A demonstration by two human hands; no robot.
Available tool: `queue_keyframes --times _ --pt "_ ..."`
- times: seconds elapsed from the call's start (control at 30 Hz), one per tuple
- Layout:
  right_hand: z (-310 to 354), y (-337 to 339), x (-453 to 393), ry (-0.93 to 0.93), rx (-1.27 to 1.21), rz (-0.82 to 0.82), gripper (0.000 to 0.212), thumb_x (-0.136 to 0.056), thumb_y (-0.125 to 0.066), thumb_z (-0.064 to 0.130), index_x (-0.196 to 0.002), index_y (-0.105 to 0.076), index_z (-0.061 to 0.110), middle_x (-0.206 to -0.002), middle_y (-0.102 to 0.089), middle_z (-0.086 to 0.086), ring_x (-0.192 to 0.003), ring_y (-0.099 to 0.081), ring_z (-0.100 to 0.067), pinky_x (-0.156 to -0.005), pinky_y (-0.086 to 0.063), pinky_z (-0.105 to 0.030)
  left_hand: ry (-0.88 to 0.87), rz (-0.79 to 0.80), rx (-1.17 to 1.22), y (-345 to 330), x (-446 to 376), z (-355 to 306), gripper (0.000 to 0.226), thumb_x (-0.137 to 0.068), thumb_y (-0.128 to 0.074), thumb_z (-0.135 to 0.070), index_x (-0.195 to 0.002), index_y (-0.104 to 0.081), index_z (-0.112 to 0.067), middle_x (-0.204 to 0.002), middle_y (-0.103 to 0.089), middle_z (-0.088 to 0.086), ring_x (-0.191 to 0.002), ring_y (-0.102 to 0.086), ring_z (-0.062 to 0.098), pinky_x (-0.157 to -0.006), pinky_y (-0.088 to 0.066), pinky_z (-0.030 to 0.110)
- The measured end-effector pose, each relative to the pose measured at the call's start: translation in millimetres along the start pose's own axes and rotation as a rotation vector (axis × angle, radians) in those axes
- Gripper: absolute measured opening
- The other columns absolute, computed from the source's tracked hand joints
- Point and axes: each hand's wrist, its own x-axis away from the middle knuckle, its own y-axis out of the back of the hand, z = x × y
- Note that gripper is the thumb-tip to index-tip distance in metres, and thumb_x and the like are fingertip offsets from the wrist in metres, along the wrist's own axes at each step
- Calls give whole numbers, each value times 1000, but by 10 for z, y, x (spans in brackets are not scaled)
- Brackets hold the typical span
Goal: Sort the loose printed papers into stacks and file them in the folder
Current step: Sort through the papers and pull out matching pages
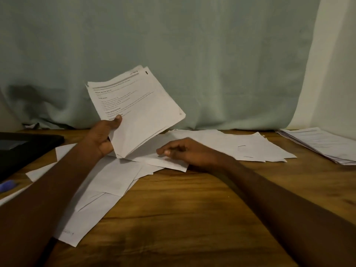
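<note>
My left hand [105, 136] grips a bundle of printed papers [138, 108] by its lower left corner and holds it tilted up above the table, printed side toward me. My right hand [181, 151] lies palm down on the loose white sheets [240, 145] strewn over the wooden table [183, 212], its fingertips touching one sheet [169, 162]. More loose sheets [100, 191] spread toward me under my left forearm. A neat stack of papers [323, 143] lies at the far right. A black folder [23, 149] sits at the left edge.
A pale green cloth [173, 54] hangs behind the table as a backdrop. A blue pen-like thing [7, 185] lies at the left edge beside the folder. Bare wood shows in the near middle and right of the table.
</note>
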Motion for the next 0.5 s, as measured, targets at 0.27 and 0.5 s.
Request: queue_keyframes --times 0.27,0.5 --pt "-600 605 81 -279 496 -371 41 -92 -70 51 -126 -69 27 -137 -64 2 -127 -58 -19 -108 -45 -39 180 -52 -233 24 31 27 17 -101 -58 -3 -107 -66 -16 -96 -76 4 -87 -68 22 -92 -53 45" --pt "-641 698 115 -421 497 -129 66 -88 -66 65 -142 -56 30 -154 -47 3 -140 -44 -19 -110 -38 -37 184 -127 -177 128 -18 -87 19 -103 -53 -1 -108 -64 -16 -125 -63 8 -113 -59 28 -95 -46 44"
